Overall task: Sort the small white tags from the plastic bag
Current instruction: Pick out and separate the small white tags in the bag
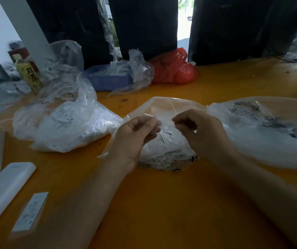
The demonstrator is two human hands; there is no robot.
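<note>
Both hands are over a clear plastic bag (163, 151) that lies in the middle of the orange table (162, 203). The left hand (135, 139) has its fingers curled and pinches the thin film at the bag's upper edge. The right hand (203, 130) is also curled, fingertips close together near the same edge — whether it pinches the film or a tag I cannot tell, because the picture is blurred there. Inside this bag, between the two hands, small white tags (163, 135) with dark print are visible through the plastic.

To the left lies a second clear bag (63, 126), fuller, with many white slips inside. To the right is a third clear bag (262, 126) with dark printed text on it. At the far side of the table stand a blue tray (108, 81), a red plastic bag (176, 69) and a bottle with a yellow label (29, 74). Near the left edge — close to the left forearm — rest a white flat device (4, 191) and a white paper strip (30, 212).
</note>
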